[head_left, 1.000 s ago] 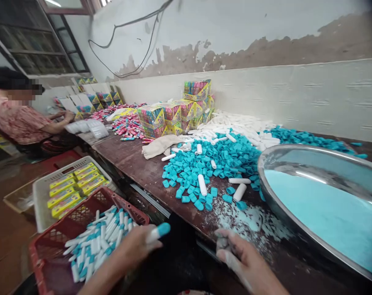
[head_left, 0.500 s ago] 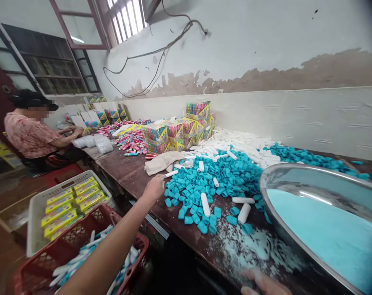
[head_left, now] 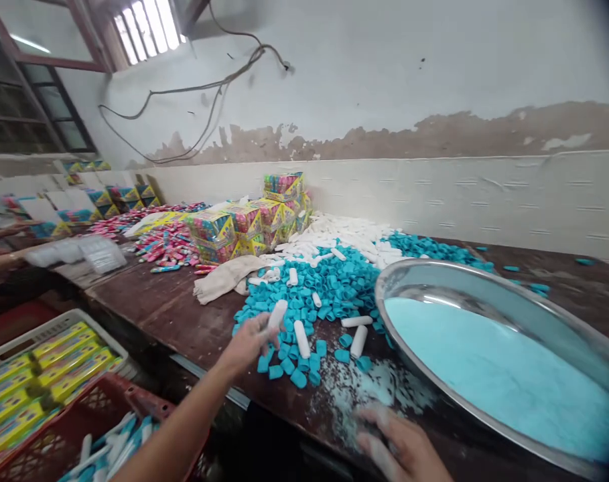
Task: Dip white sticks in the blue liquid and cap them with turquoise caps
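My left hand (head_left: 246, 345) reaches over the brown table (head_left: 173, 314) and pinches a white plastic tube (head_left: 277, 314) above the edge of a heap of teal caps (head_left: 329, 288). More white tubes (head_left: 352, 234) lie loose among the caps and in a pile behind. My right hand (head_left: 402, 445), dusted with powder, rests near the table's front edge beside spilled blue powder (head_left: 369, 388); what it holds, if anything, is hidden. A big metal basin (head_left: 419, 271) of light blue powder (head_left: 500, 375) sits to the right.
A red crate (head_left: 128, 402) with capped tubes and a white crate (head_left: 47, 328) with yellow packs stand low at left. Colourful boxes (head_left: 244, 227), pink items and a beige cloth (head_left: 226, 278) lie farther back. Another person's arm (head_left: 7, 258) works at far left.
My left hand dropped the capped tube by the red crate, reached to the cap heap and picked up a white tube. The camera swung right and up; my right hand stayed low.
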Demonstrator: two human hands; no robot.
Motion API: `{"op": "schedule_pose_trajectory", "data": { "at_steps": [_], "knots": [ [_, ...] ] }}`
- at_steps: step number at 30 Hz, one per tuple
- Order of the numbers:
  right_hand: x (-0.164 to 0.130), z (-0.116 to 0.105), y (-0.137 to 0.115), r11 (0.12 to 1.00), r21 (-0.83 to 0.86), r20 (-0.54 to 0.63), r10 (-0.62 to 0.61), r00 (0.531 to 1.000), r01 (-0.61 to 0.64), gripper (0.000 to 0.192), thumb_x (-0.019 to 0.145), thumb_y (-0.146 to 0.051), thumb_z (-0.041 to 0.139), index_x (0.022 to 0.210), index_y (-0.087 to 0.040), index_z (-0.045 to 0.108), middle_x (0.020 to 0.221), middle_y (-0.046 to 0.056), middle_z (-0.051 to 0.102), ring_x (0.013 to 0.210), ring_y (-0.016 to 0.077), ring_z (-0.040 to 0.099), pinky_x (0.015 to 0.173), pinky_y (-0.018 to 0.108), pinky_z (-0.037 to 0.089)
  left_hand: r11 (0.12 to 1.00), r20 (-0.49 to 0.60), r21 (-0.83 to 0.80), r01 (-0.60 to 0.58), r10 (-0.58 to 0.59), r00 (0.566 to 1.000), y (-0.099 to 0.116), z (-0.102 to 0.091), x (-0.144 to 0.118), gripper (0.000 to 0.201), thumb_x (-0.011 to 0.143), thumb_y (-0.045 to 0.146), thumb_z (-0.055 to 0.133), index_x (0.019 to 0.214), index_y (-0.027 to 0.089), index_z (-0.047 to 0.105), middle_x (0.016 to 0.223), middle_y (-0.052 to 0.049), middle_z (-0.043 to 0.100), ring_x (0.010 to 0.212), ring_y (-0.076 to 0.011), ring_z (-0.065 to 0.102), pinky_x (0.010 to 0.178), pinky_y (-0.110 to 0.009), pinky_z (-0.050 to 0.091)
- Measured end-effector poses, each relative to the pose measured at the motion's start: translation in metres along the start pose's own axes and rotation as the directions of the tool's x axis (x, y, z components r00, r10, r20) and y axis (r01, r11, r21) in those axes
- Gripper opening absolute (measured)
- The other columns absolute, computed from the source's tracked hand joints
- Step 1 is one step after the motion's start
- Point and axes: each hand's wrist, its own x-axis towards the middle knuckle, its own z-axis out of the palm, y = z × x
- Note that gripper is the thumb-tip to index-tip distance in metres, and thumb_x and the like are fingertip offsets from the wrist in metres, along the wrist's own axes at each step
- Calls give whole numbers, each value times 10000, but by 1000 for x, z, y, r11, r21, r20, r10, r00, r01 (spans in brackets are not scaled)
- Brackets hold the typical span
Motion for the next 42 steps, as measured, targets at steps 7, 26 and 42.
{"op": "schedule_pose_trajectory", "data": {
  "at_steps": [7,26,42],
  "knots": [
    [9,-4,-42,967,176,-249,-136,959,182,195,757,-244,525,899,-213,655,850,49,570,801,159,549,725,262,469,777,276,-629,-9,234,932,85,90,-80,335,810,426,480,806,111,594,586,6,540,506,-84,454,469,-175,365],
    [58,-161,46,635,-767,104,266,958,-93,128,661,-50,535,585,-98,626,635,137,636,641,246,606,581,299,396,818,-399,296,-494,575,714,30,141,-49,420,795,213,519,1202,217,418,1198,-107,495,1160,-274,416,929,-440,396],
    [78,-171,74,952,-300,388,179,904,-59,183,701,-254,552,834,-152,623,709,-4,658,651,138,601,561,200,444,808,-384,375,-455,582,716,16,146,-43,381,789,236,520,1165,231,460,1184,-101,518,1120,-286,458,853,-424,459]
  ]
}}
